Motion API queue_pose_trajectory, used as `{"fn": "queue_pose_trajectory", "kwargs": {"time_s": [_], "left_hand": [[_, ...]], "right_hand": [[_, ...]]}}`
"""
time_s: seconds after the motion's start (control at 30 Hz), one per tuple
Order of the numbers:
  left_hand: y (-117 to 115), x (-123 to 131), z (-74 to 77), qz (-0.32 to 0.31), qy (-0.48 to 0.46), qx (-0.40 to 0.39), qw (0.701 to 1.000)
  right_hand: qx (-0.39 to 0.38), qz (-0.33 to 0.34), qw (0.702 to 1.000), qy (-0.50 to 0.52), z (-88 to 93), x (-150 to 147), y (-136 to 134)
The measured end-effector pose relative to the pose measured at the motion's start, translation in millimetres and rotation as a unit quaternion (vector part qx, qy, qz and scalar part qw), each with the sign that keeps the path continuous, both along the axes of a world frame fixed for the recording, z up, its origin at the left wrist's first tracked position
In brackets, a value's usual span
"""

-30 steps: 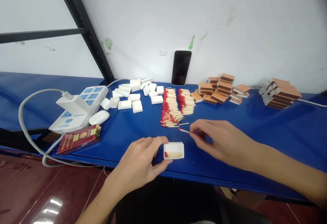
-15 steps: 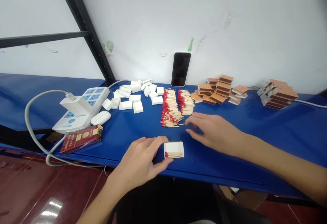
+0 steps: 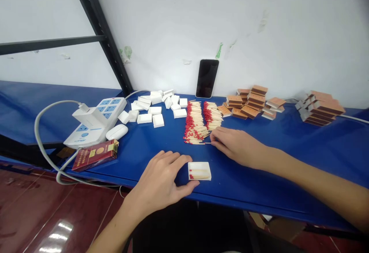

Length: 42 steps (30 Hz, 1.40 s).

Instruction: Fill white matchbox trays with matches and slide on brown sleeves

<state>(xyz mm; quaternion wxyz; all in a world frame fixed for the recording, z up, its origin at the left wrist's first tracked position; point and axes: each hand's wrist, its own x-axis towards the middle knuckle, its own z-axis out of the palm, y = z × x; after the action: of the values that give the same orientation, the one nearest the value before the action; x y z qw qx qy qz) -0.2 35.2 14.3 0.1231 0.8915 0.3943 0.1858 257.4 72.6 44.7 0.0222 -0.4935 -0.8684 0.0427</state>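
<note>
A small white matchbox tray (image 3: pixel 200 165) lies near the table's front edge with a few red-headed matches inside. My left hand (image 3: pixel 165 174) holds its left end, with the index finger at the far corner and the thumb at the near side. Beyond the tray, my right hand (image 3: pixel 233 143) has thumb and fingertips closed on the pale end of a single match (image 3: pixel 207 143). That match lies at the near edge of a match pile (image 3: pixel 194 124), whose heads point left. A second row of matches (image 3: pixel 212 116) runs beside the pile on its right.
Several white trays (image 3: pixel 144 118) lie to the left. Brown matchbox sleeves (image 3: pixel 250 105) are heaped at the right, with a stacked block (image 3: pixel 321 109) farther right. A phone (image 3: pixel 207 78) leans on the wall. A power strip (image 3: pixel 95 124), white mouse (image 3: pixel 117 132) and red packet (image 3: pixel 96 154) stand left.
My right hand's fingers have closed at the match by the pile's near edge. One more match now shows in the tray, apart from the others. The whole view has shifted slightly.
</note>
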Motion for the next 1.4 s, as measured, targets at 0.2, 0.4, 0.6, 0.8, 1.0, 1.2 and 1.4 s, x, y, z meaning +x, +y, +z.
{"fn": "queue_pose_trajectory", "kwargs": {"time_s": [0.2, 0.4, 0.6, 0.8, 1.0, 1.2, 1.4], "left_hand": [[2, 1, -0.3, -0.008, 0.006, -0.006, 1.000], [2, 0, 0.1, -0.011, -0.002, 0.003, 1.000], [3, 0, 1.0, -0.018, 0.003, 0.011, 1.000], [2, -1, 2.1, -0.024, 0.001, 0.004, 1.000], [2, -1, 1.0, -0.020, -0.008, 0.012, 1.000], [2, 0, 1.3, -0.021, -0.001, -0.003, 1.000], [3, 1, 3.5, -0.007, 0.005, -0.001, 1.000]], "right_hand": [[0.106, 0.062, 0.991, -0.063, -0.6, -27, -6], [0.117, 0.061, 0.990, -0.049, -8.3, -33, 5], [0.084, 0.054, 0.994, -0.040, -5.8, -32, 8], [0.023, 0.047, 0.998, 0.017, -4.6, -31, 7], [-0.041, 0.057, 0.997, 0.033, -1.9, -18, -5], [-0.105, 0.069, 0.991, 0.047, -1.0, -8, -4], [-0.108, 0.047, 0.991, 0.056, 12.3, -10, -1]]}}
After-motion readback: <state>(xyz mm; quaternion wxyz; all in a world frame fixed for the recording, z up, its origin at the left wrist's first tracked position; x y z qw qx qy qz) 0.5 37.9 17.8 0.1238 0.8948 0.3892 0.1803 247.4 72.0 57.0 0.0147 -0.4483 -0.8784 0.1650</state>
